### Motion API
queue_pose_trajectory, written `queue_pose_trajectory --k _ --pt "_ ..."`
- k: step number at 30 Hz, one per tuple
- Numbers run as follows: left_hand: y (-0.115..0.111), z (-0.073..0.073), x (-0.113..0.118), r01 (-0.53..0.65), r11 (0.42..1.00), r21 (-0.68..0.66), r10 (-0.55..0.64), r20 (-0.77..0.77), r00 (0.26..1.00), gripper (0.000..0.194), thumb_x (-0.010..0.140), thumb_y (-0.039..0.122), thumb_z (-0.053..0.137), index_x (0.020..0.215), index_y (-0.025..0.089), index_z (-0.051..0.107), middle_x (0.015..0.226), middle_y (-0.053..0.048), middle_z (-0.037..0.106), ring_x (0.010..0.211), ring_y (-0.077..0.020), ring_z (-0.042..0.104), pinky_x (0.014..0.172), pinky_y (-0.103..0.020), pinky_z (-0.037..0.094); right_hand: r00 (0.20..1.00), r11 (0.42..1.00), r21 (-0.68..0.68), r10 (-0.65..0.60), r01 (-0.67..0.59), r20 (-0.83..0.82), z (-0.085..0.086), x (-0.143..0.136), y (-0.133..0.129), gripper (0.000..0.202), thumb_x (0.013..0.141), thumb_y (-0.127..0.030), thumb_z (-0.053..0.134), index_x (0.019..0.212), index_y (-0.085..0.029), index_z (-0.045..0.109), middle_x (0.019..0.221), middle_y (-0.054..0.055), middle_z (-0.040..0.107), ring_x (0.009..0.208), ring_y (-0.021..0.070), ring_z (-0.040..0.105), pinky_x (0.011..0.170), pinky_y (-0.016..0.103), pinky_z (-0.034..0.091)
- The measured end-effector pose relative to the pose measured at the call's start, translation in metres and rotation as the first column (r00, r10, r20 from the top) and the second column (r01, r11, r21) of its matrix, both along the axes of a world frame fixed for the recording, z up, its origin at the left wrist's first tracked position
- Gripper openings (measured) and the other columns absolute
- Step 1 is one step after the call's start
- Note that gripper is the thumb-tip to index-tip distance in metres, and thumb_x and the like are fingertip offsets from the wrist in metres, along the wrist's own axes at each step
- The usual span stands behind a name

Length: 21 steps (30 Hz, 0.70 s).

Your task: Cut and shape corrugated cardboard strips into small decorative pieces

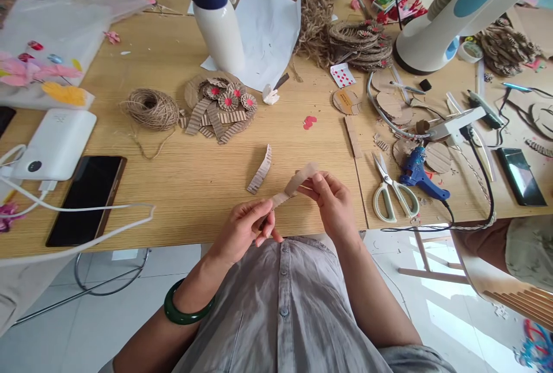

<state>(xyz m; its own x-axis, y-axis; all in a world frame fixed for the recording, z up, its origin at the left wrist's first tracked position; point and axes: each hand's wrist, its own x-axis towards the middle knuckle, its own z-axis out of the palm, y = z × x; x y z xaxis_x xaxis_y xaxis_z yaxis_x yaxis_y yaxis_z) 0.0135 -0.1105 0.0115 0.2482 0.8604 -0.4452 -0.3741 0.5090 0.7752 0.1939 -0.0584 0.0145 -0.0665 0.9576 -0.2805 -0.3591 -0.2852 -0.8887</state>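
Observation:
A narrow brown strip of cardboard (298, 181) stretches between my two hands above the table's front edge, with a bend near its middle. My left hand (244, 228) pinches its lower left end between thumb and fingers. At the upper right end, my right hand (332, 200) grips it with thumb and fingertips. Just beyond my hands lies a loose corrugated strip (260, 169), fringed along one side. Farther back, a cardboard piece (222, 109) carries rolled corrugated flowers with red centres and several flat strips.
Left are a twine ball (152, 109), a dark phone (86, 200) and a white power bank (54, 143) with cables. Scissors (391, 191), a blue glue gun (421, 174) and a power strip (458, 123) lie right. A white bottle (220, 30) stands behind. Another person's leg (484, 246) shows right.

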Motion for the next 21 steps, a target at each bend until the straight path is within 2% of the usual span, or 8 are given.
queue_pose_trajectory --k 3,5,8,11,14,18,21 --pt "0.003 0.004 0.003 -0.046 0.997 -0.063 0.052 0.102 0.993 0.039 0.088 0.045 0.063 0.063 0.015 0.06 0.047 0.006 0.048 0.035 -0.0042 0.035 0.053 -0.029 0.057 0.989 0.989 -0.027 0.143 -0.144 -0.027 0.003 -0.002 -0.004 0.028 0.079 -0.043 0.076 0.096 -0.022 0.071 0.098 0.003 0.075 0.096 0.0186 0.071 0.089 0.035 0.059" --pt "0.005 0.007 0.005 -0.064 0.992 -0.107 0.078 0.141 0.987 0.039 0.086 0.044 0.066 0.061 0.015 0.059 0.047 0.007 0.045 0.035 -0.0032 0.03 0.049 -0.027 0.056 0.973 0.974 -0.019 0.226 -0.227 -0.041 0.006 -0.004 -0.007 0.027 0.078 -0.042 0.077 0.095 -0.022 0.072 0.101 0.003 0.075 0.096 0.0192 0.071 0.089 0.036 0.059" --pt "0.006 0.011 0.005 -0.07 0.984 -0.165 0.099 0.173 0.98 0.039 0.082 0.046 0.069 0.061 0.014 0.06 0.045 0.008 0.043 0.035 -0.0028 0.028 0.047 -0.024 0.055 0.959 0.96 -0.001 0.278 -0.279 -0.049 0.009 -0.007 -0.01 0.024 0.077 -0.041 0.078 0.089 -0.021 0.072 0.087 0.002 0.075 0.082 0.018 0.072 0.082 0.036 0.062" --pt "0.006 0.012 0.003 -0.086 0.985 -0.148 0.115 0.203 0.972 0.045 0.082 0.056 0.066 0.07 0.014 0.064 0.053 0.005 0.05 0.04 -0.0047 0.036 0.047 -0.025 0.057 0.963 0.964 0.002 0.266 -0.266 -0.033 0.01 -0.009 -0.011 0.023 0.078 -0.041 0.077 0.086 -0.02 0.07 0.075 0.0 0.073 0.073 0.0168 0.072 0.078 0.035 0.062" --pt "0.005 0.013 0.001 -0.178 0.983 -0.053 0.185 0.201 0.962 0.046 0.078 0.059 0.07 0.086 0.014 0.068 0.071 0.002 0.06 0.049 -0.0066 0.047 0.051 -0.028 0.059 0.978 0.979 -0.016 0.202 -0.203 -0.054 0.009 -0.01 -0.013 0.025 0.076 -0.04 0.08 0.086 -0.02 0.068 0.072 -0.001 0.073 0.068 0.0163 0.072 0.078 0.035 0.062" --pt "0.006 0.015 0.008 -0.327 0.944 0.032 0.322 0.107 0.941 0.047 0.068 0.033 0.086 0.106 0.018 0.064 0.091 0.002 0.065 0.062 -0.0068 0.057 0.063 -0.026 0.06 0.987 0.993 -0.053 0.095 -0.103 -0.13 0.008 -0.013 -0.017 0.025 0.076 -0.037 0.081 0.087 -0.021 0.065 0.071 -0.002 0.072 0.068 0.0165 0.072 0.078 0.036 0.062" --pt "0.005 0.015 0.017 -0.332 0.943 0.036 0.331 0.014 0.943 0.052 0.068 0.025 0.085 0.112 0.019 0.059 0.097 -0.001 0.069 0.079 -0.0123 0.066 0.067 -0.024 0.058 0.989 0.995 -0.068 0.059 -0.068 -0.133 0.009 -0.017 -0.021 0.025 0.075 -0.037 0.081 0.082 -0.021 0.064 0.072 -0.002 0.071 0.071 0.0161 0.072 0.079 0.035 0.062"
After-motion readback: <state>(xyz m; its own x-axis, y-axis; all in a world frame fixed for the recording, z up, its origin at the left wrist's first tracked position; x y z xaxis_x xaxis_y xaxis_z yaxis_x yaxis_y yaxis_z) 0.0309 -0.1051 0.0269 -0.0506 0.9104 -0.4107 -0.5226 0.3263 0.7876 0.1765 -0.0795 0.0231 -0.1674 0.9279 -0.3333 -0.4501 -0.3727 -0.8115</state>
